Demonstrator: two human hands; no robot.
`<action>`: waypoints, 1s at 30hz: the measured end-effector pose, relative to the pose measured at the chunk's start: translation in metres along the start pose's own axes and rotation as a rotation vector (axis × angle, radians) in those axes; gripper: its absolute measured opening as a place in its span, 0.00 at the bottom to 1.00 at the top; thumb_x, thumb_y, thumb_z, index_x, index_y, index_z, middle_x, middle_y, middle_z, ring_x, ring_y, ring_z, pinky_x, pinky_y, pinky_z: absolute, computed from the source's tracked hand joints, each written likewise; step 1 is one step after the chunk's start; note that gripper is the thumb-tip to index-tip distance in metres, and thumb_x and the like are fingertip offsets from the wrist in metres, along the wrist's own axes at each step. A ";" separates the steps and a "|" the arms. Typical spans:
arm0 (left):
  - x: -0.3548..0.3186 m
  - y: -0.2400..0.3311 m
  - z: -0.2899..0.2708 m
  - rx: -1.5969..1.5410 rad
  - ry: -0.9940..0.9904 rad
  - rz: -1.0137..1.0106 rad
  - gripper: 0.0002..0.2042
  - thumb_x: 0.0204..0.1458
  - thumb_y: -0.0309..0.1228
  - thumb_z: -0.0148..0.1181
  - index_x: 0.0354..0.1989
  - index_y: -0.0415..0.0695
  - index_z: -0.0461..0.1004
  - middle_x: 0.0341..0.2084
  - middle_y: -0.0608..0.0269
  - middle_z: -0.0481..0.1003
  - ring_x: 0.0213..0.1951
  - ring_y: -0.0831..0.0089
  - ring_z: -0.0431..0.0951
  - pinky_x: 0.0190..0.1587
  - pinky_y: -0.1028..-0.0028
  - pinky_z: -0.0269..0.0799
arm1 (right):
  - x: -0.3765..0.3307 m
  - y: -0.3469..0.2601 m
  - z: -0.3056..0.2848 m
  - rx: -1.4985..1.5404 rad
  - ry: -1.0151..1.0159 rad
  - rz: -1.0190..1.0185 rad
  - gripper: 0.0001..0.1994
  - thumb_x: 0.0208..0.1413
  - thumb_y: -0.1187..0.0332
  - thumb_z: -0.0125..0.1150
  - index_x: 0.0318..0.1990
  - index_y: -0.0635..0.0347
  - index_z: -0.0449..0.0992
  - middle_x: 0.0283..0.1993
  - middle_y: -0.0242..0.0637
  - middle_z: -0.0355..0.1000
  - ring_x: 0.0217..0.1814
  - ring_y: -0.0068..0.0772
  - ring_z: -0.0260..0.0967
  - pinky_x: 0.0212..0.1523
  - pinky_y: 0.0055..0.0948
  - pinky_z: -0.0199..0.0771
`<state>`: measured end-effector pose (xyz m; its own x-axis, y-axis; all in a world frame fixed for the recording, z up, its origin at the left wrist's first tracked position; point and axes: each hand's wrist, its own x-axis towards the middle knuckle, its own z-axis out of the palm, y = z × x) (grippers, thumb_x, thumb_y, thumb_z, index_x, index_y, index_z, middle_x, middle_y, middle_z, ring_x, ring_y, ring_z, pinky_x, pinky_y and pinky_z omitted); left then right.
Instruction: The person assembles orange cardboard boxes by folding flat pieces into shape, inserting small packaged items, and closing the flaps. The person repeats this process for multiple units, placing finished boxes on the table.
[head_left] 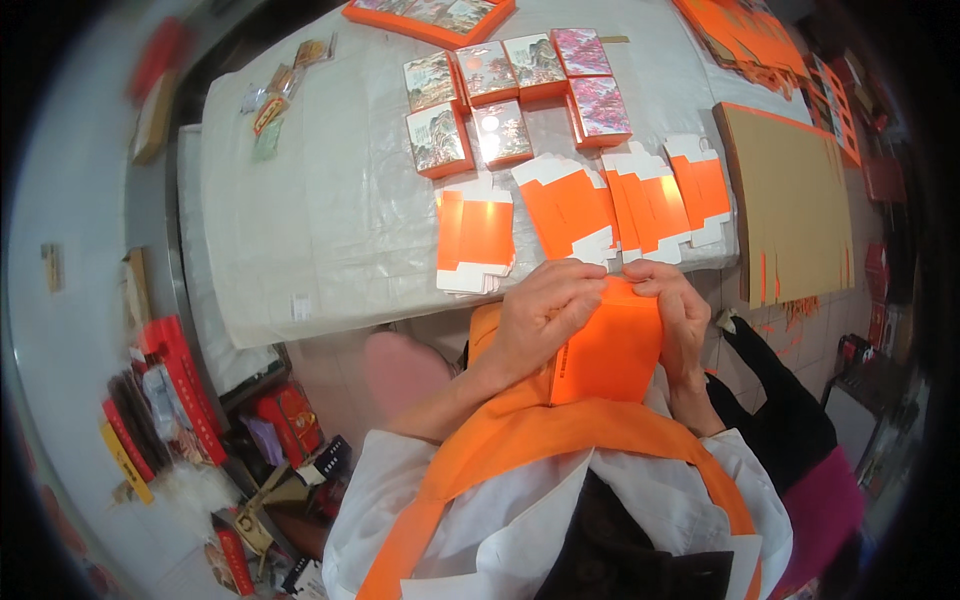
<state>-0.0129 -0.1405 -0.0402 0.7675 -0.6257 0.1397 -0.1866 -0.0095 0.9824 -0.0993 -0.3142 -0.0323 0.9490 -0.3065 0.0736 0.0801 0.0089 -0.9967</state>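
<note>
Close to my body, below the table's front edge, I hold an orange paperboard box with its far end up. My left hand is closed on the far left corner, fingers pinched at the top edge. At the far right corner my right hand grips the same end, its thumb and fingers pressed on the edge. Just beyond my hands lie flat orange and white carton blanks: a stack at the left, a fanned pile, another pile and a smaller one at the right.
Several boxes with landscape pictures stand in two rows on the covered table. Small packets lie at the left. An orange tray of boxes sits at the back; a brown board stack is on the right. Clutter fills the lower left.
</note>
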 end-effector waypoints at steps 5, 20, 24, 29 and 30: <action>0.000 0.009 0.003 0.020 0.068 -0.101 0.08 0.49 0.24 0.57 0.38 0.38 0.76 0.43 0.58 0.74 0.45 0.68 0.73 0.45 0.75 0.69 | 0.013 0.005 -0.009 -0.047 -0.161 -0.067 0.09 0.53 0.79 0.45 0.33 0.67 0.75 0.44 0.47 0.71 0.48 0.39 0.68 0.50 0.33 0.66; -0.012 -0.034 -0.181 0.203 -0.078 -0.597 0.25 0.46 0.44 0.59 0.47 0.38 0.68 0.37 0.50 0.73 0.39 0.62 0.74 0.42 0.69 0.67 | 0.168 0.045 0.157 0.154 -0.570 0.071 0.11 0.55 0.79 0.45 0.44 0.65 0.69 0.51 0.39 0.65 0.49 0.26 0.65 0.46 0.24 0.67; -0.059 -0.125 -0.278 -0.343 0.719 -0.694 0.21 0.51 0.38 0.55 0.49 0.35 0.65 0.41 0.63 0.71 0.42 0.77 0.69 0.45 0.75 0.65 | 0.244 0.113 0.243 -0.129 -0.500 0.070 0.11 0.56 0.72 0.51 0.46 0.62 0.69 0.51 0.37 0.66 0.50 0.26 0.65 0.48 0.26 0.66; -0.115 -0.181 -0.361 -0.326 1.171 -0.929 0.23 0.56 0.42 0.49 0.52 0.35 0.63 0.44 0.61 0.70 0.45 0.74 0.68 0.47 0.73 0.63 | 0.356 0.239 0.429 -0.769 -0.889 -0.490 0.25 0.48 0.75 0.56 0.57 0.56 0.61 0.59 0.44 0.59 0.62 0.47 0.54 0.59 0.40 0.57; -0.123 -0.184 -0.370 -0.282 1.169 -1.058 0.23 0.57 0.43 0.46 0.51 0.34 0.64 0.44 0.60 0.69 0.45 0.74 0.68 0.48 0.73 0.62 | 0.379 0.264 0.473 -0.964 -0.943 -0.624 0.29 0.45 0.77 0.54 0.59 0.54 0.59 0.61 0.43 0.56 0.64 0.45 0.52 0.60 0.40 0.55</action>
<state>0.1536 0.2267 -0.1918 0.5226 0.4825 -0.7029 0.7212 0.1895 0.6663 0.4255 0.0228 -0.2521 0.7115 0.6947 0.1054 0.6684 -0.6229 -0.4066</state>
